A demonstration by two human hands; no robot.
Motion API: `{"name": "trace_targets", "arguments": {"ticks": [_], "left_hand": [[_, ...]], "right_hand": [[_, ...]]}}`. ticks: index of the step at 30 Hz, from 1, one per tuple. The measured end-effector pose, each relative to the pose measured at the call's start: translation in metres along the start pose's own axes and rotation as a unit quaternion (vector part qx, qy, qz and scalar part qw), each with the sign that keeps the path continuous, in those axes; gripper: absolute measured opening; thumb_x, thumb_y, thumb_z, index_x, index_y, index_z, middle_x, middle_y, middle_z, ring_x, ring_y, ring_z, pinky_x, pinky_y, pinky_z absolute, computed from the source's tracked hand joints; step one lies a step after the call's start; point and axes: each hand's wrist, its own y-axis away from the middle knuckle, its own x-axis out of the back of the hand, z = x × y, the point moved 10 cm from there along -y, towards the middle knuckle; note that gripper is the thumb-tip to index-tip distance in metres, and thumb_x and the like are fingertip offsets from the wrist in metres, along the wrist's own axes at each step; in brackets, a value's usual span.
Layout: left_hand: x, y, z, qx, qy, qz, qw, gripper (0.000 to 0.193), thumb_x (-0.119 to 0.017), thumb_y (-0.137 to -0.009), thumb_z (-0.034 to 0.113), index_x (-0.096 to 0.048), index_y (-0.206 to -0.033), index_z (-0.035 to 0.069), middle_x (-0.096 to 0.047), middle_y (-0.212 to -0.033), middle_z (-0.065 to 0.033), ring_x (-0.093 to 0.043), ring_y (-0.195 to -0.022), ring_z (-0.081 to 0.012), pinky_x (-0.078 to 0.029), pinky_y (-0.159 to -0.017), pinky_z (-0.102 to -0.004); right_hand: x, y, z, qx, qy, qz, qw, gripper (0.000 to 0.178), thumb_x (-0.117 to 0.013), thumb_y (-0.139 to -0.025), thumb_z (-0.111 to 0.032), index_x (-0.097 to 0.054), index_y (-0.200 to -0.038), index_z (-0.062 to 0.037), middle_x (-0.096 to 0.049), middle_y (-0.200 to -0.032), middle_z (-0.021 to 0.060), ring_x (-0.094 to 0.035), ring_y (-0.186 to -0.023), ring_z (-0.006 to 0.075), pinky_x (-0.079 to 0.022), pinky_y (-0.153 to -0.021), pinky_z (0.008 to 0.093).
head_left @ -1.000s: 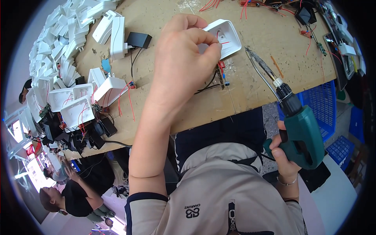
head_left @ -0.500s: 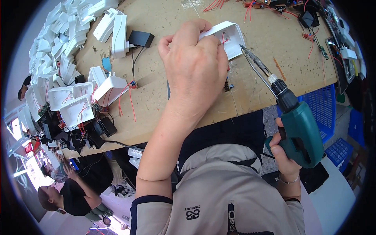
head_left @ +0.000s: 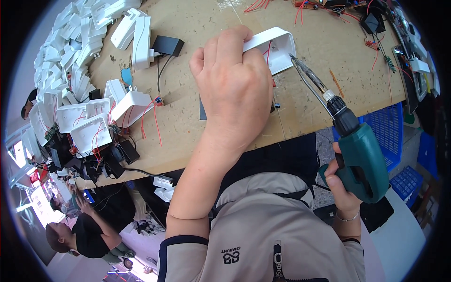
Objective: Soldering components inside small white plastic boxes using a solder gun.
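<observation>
My left hand (head_left: 235, 84), back up and fingers curled, grips a white plastic housing (head_left: 282, 49) above the table. A red wire (head_left: 268, 51) runs inside it; my fingers hide the housing's left part. My right hand (head_left: 342, 190) is wrapped round the handle of a green soldering gun (head_left: 364, 160). Its long tip (head_left: 305, 70) points up and left, reaching the housing's right wall; whether they touch I cannot tell. Beneath my left hand, a small circuit part (head_left: 276, 106) and the edge of a dark block (head_left: 202, 110) peek out, mostly hidden.
White housings (head_left: 70, 47) are heaped at the far left. Nearer, open housings (head_left: 91, 134) lie with red wires, boards and black blocks. A black box (head_left: 168, 46) with a cable sits left of my hand. Blue crates (head_left: 383, 131) stand right, below the table (head_left: 188, 150). Another person (head_left: 91, 235) is at lower left.
The housing has turned slightly in my left hand, and my fingers have shifted a little. The soldering gun has moved slightly right and down with my right hand.
</observation>
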Motion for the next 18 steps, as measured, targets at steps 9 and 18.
{"name": "trace_targets", "arguments": {"ticks": [9,18], "left_hand": [[-0.002,-0.001,-0.001,-0.015,0.008,0.027,0.999,0.005,-0.057,-0.064,0.0,-0.053,-0.061,0.0,-0.054,-0.094,-0.0077,-0.051,-0.083,-0.0228,-0.032,-0.078,-0.0397],[-0.004,-0.002,0.0,-0.009,0.012,0.024,1.0,0.007,-0.058,-0.064,0.001,-0.053,-0.06,0.0,-0.053,-0.092,-0.008,-0.05,-0.082,-0.0233,-0.031,-0.076,-0.04]], "right_hand": [[-0.01,-0.006,-0.007,0.044,0.085,-0.039,0.995,0.053,-0.064,-0.072,0.001,-0.045,-0.121,0.006,-0.054,-0.115,0.0193,-0.056,-0.073,0.0118,-0.048,-0.061,0.0233],[-0.01,-0.018,-0.008,-0.015,-0.011,0.029,0.999,0.023,-0.063,-0.075,0.005,-0.057,-0.097,0.0033,-0.058,-0.074,0.006,-0.054,-0.062,0.0121,-0.044,-0.055,0.0244]]}}
